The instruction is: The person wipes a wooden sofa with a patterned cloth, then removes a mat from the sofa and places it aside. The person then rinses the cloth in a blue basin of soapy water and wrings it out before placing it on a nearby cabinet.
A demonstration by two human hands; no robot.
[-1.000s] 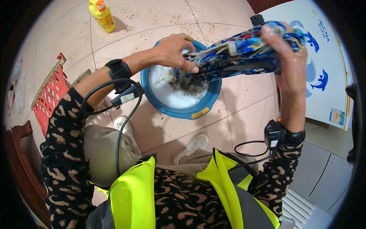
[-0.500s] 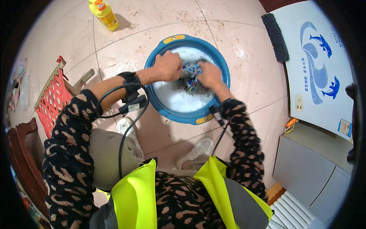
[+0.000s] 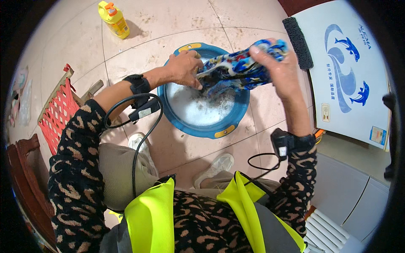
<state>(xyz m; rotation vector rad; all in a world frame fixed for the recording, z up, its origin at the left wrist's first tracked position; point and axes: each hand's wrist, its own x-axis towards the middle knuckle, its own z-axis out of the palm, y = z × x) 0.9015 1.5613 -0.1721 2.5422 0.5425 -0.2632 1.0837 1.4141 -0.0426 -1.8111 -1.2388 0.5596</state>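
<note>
My right hand (image 3: 280,69) is closed round one end of a wet, blue multicoloured patterned cloth (image 3: 244,63), lifted above the right rim of a blue plastic basin (image 3: 169,110). Toward the basin's middle, my left hand (image 3: 184,68) bends its fingers about the cloth's other, darker end. Part of that grip is hidden by the cloth. White suds (image 3: 190,107) with grey, dirty patches cover the water below.
A yellow pump bottle (image 3: 115,21) stands on the tiled floor at far left. A chair with red woven straps (image 3: 61,114) is to the left. A white chest with blue dolphins (image 3: 344,71) and a dark fuzzy roll (image 3: 297,42) line the right. My shoes (image 3: 215,168) are below the basin.
My right hand has swung up and to the right, drawing the cloth out of the suds and stretching it. My left hand stays over the basin, its fingers loosened from a fist.
</note>
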